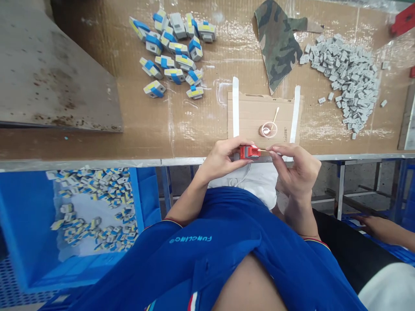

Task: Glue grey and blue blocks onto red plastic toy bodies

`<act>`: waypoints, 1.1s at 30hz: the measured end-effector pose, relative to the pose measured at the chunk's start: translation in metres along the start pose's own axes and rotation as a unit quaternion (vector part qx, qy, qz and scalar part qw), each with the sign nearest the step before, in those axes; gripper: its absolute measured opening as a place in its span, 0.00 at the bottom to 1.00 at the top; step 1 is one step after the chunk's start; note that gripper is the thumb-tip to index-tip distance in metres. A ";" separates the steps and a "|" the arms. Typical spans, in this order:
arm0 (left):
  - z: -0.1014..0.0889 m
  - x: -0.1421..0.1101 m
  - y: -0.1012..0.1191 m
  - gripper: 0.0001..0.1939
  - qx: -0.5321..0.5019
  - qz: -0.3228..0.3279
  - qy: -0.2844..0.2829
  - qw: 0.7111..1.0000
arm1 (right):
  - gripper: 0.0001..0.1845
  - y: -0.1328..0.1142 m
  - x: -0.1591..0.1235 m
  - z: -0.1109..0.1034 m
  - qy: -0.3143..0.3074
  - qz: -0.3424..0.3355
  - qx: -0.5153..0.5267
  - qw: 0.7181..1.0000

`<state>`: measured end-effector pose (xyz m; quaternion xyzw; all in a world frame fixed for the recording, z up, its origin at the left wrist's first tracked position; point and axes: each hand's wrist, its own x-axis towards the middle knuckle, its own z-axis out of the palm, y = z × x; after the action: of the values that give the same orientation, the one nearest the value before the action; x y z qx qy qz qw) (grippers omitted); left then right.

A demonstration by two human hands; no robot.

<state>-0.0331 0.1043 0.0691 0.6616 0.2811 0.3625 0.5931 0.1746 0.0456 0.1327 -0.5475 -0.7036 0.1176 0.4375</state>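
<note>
My left hand (223, 157) pinches a small red part (249, 152) with grey on it, just over the table's front edge. Between the fingertips of my right hand (298, 168) is a thin cotton swab (265, 150). Its tip reaches the right side of the red part; whether it goes inside is too small to tell. A small clear cup (266, 130) stands just beyond my hands on a cardboard sheet (248, 116), with a second swab (276, 115) leaning in it. White tape strips (236, 106) run along the sheet's sides.
Several grey housings with blue and yellow bands (175, 75) lie back left. A camouflage cloth (279, 43) and a heap of small grey pieces (353, 82) are at right. A metal box (58, 77) stands left. Below is a blue bin (145, 203). Another person's hand (372, 226) shows lower right.
</note>
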 end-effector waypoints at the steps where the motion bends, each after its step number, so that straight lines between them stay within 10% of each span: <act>1: 0.000 0.000 0.000 0.19 0.003 0.002 0.000 1.000 | 0.11 0.000 0.000 -0.001 -0.003 0.001 -0.003 1.000; 21: 0.001 0.000 -0.001 0.19 -0.022 0.002 -0.001 1.000 | 0.06 -0.006 -0.001 0.001 -0.022 0.092 0.108 0.990; 28: -0.001 -0.003 -0.004 0.19 0.001 -0.006 -0.003 1.000 | 0.02 0.034 0.005 0.007 0.152 0.102 0.087 0.979; 33: -0.001 -0.004 -0.005 0.20 -0.021 -0.025 0.002 0.999 | 0.08 0.048 0.005 0.013 0.056 0.076 0.001 0.996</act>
<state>-0.0356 0.1025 0.0637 0.6413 0.2911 0.3552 0.6147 0.1969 0.0720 0.0968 -0.6048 -0.6344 0.1204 0.4661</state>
